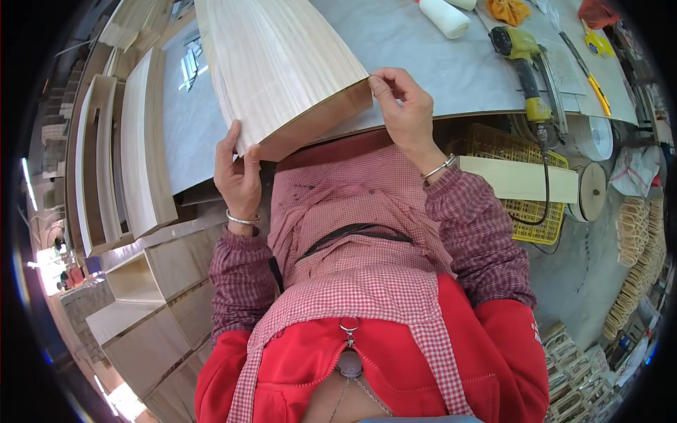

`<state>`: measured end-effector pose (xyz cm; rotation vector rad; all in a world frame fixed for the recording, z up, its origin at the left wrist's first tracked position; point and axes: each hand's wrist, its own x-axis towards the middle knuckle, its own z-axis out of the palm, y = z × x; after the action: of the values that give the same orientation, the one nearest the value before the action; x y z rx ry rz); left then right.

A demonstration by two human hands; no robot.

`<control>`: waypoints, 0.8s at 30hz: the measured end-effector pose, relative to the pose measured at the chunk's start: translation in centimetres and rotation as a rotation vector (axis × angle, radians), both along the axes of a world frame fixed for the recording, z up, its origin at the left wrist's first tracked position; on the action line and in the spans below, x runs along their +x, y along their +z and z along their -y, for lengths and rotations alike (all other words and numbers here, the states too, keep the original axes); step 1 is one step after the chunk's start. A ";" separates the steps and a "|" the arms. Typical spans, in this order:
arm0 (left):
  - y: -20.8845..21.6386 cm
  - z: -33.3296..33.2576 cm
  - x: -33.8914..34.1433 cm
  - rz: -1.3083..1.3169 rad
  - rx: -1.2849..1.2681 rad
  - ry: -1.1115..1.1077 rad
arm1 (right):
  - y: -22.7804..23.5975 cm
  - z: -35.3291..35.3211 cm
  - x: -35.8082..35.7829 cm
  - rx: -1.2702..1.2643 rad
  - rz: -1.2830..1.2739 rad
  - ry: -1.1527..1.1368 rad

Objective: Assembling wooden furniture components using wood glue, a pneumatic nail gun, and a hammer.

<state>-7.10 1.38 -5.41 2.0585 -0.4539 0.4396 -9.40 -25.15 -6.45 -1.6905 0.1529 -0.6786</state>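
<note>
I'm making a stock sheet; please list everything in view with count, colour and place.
Boxy wooden piece: one, pale, in both hands
Flat worktable: one, greyish, top
Wooden box units: several, pale, left
Metal strips: several, silvery, table's left
Cylindrical rolls: two, white, top
Crumpled bundles: two, orange and red, upper right
Pistol-shaped air tool: one, yellow and black, table's right
Rounded tape measure: one, yellow, upper right
Slim tool: one, yellow and dark, upper right
Slatted plastic crate: one, yellow, right
Flat wooden board: one, pale, over crate
Looped wooden pieces: many, pale, right
Checked apron: one, red-white, torso
Left hand: one, maroon sleeve, piece's left corner
Right hand: one, maroon sleeve, piece's right corner
</note>
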 end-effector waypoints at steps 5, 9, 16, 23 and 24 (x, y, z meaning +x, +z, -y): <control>0.3 0.5 0.0 -0.008 0.001 -0.002 | -0.1 0.2 -0.1 0.014 0.013 -0.001; 0.3 0.4 0.0 -0.007 0.012 0.002 | 0.0 -0.2 -0.2 0.030 0.019 -0.004; 0.1 0.3 0.1 0.015 0.019 -0.001 | 0.3 -0.3 -0.4 0.028 0.007 -0.008; 0.0 0.1 0.1 0.008 0.022 -0.008 | 0.0 0.3 -0.1 0.001 -0.005 0.009; 0.1 0.1 0.1 0.007 0.017 -0.010 | 0.1 0.3 0.0 -0.002 -0.001 0.017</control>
<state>-7.04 1.31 -5.35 2.0708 -0.4735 0.4389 -9.44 -25.48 -6.39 -1.6922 0.1380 -0.6653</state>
